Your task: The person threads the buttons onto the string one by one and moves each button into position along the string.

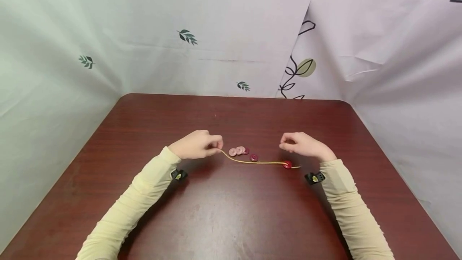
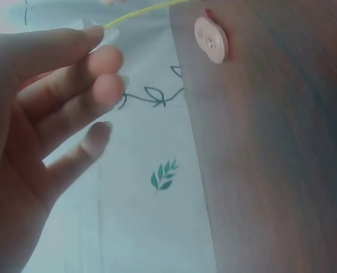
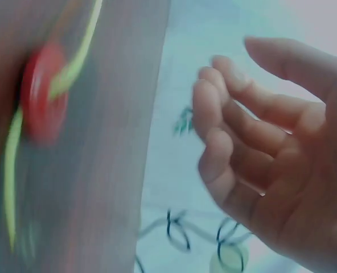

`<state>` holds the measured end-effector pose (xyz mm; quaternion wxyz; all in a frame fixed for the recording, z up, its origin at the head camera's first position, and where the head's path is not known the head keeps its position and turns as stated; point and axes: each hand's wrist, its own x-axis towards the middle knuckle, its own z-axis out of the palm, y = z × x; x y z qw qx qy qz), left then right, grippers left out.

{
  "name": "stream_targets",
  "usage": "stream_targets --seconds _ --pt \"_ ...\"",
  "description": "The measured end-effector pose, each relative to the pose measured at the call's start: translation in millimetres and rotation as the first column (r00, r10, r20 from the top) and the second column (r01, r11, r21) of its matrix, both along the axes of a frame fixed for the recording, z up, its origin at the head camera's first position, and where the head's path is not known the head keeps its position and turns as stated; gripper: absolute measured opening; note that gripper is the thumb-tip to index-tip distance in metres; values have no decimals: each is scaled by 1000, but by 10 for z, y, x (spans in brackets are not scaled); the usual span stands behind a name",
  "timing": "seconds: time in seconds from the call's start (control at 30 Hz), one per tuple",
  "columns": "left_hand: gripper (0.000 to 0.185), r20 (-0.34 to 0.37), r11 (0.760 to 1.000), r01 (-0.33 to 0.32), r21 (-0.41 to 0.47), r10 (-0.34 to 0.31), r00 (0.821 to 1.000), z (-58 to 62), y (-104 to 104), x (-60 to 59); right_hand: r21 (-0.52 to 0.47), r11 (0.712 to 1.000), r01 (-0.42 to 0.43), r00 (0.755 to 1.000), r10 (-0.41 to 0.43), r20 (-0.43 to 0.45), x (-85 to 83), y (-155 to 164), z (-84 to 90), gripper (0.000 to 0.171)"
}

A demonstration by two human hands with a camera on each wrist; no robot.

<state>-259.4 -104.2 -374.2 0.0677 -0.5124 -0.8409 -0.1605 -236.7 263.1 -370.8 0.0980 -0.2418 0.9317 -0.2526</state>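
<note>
In the head view a yellow cord [image 1: 252, 163] runs across the table, one end pinched between the thumb and forefinger of my left hand [image 1: 196, 144]. A red button [image 1: 287, 164] is threaded on the cord near its other end; the right wrist view shows the cord [image 3: 10, 182] passing through this button [image 3: 45, 94]. My right hand [image 1: 303, 144] hovers just above the red button, fingers loosely bent, holding nothing. Between the hands lie two pink buttons [image 1: 236, 151], overlapping a dark red one [image 1: 246, 151], and a separate dark red button [image 1: 254, 157].
The brown wooden table [image 1: 231, 212] has rounded far corners. Pale cloth [image 1: 144, 11] with leaf prints hangs behind it and along both sides. Each wrist bears a small black strapped device, such as the one on the left [image 1: 179, 175].
</note>
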Motion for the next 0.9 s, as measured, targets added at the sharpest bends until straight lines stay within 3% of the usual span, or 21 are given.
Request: stream_targets --seconds 0.1,0.2,0.47,0.6,0.73,0.9 --pt "15 -75 999 14 29 -11 997 3 86 14 -66 998 -10 997 5 -73 26 -211 15 5" --pt "14 -126 997 26 66 -18 992 10 181 31 -155 987 -44 996 33 -77 55 -435 9 7" --pt "14 -238 978 107 179 -62 969 4 448 85 -311 939 -147 988 155 1 145 -761 -20 30" --pt "12 -311 960 148 236 -69 948 -15 544 84 -430 894 -125 979 182 93 161 -833 -34 35" --pt "11 -336 947 140 288 -36 941 -11 599 81 -471 878 -90 984 150 93 154 -837 -43 29" --pt "10 -320 938 117 326 -7 947 -11 636 78 -439 898 -36 995 71 64 124 -792 -34 15"
